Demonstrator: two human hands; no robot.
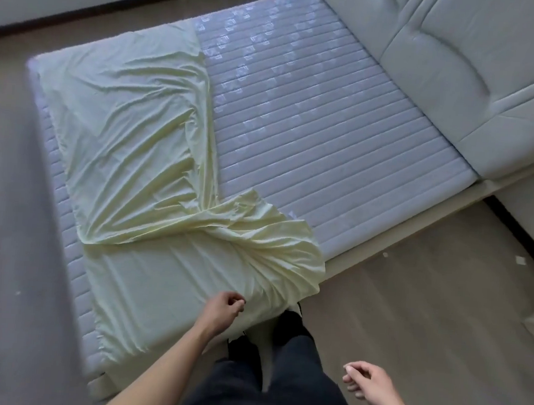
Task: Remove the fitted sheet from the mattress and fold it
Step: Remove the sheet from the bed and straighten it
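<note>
A pale yellow fitted sheet [131,136] lies rumpled over the left half of a white quilted mattress [311,136]. Its right side is pulled off and bunched toward the near corner, where part of it hangs over the mattress edge. My left hand [223,310] hovers over the sheet near that corner with its fingers curled; whether it pinches fabric is unclear. Off the bed, above the floor, my right hand [365,384] hangs with loosely curled fingers and holds nothing.
A white padded headboard [477,74] runs along the mattress's far right side. The pale bed frame rail [415,225] borders the wooden floor [425,308]. My dark trouser legs stand at the near corner. Small scraps lie on the floor.
</note>
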